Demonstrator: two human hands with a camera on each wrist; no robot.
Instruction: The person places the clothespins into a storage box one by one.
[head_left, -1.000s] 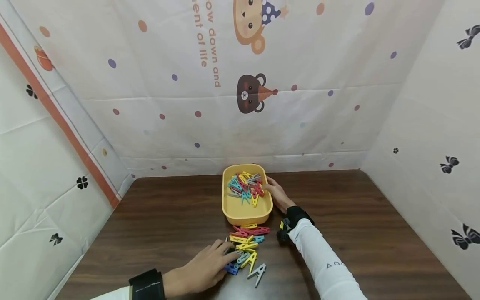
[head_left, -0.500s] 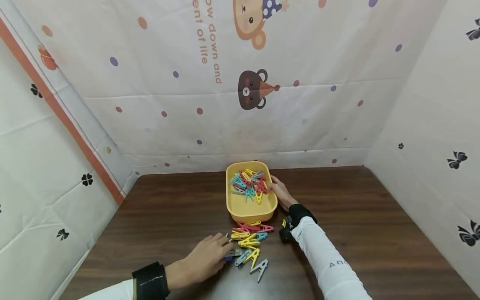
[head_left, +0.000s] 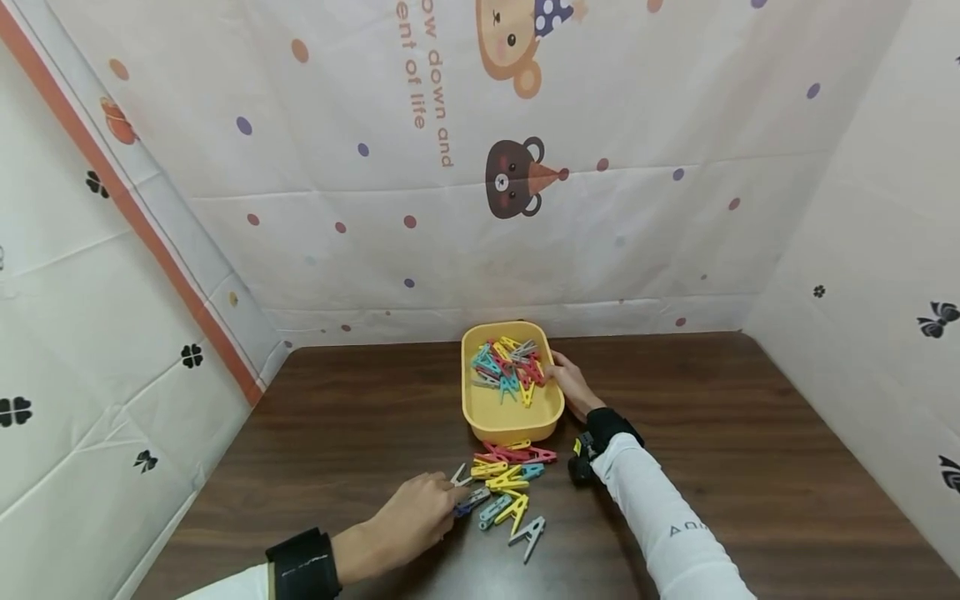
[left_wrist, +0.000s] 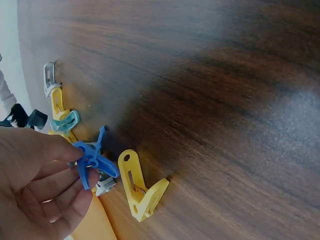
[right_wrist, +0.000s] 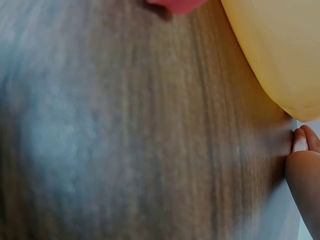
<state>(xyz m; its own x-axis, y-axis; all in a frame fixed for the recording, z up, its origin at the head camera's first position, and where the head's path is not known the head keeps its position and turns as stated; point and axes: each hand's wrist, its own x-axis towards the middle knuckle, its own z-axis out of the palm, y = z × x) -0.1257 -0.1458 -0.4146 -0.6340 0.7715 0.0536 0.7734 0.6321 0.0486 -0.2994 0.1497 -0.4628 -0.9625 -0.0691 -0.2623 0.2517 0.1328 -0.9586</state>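
The left hand [head_left: 416, 517] pinches a blue plastic spring clip [left_wrist: 97, 161] between its thumb and fingers, just beside the loose row of clips on the dark brown wood-grain worktop [head_left: 360, 433]. In the left wrist view the clip's two legs cross like an X — one thin end points up, a broad leg runs to the lower right, and another end points down. In the head view the fingers partly hide it, so its long axis is hard to read there, and I cannot tell whether it touches the worktop.

The right hand [head_left: 573, 387] grips the right wall of a yellow rounded-rectangular plastic tray [head_left: 491, 412], thumb over the rim and fingers outside. The tray's long axis runs away from the person, towards the printed cloth wall [head_left: 315, 267]; a heap of red, yellow, teal and grey clips [head_left: 510, 367] fills its farther part.

A yellow clip [left_wrist: 152, 197] lies near the blue one, and a grey clip [head_left: 528, 533] ends the row nearest the person.

A second ago the left hand's thumb and fingers were spread over the row — now they are drawn together. The right hand keeps its place on the tray.
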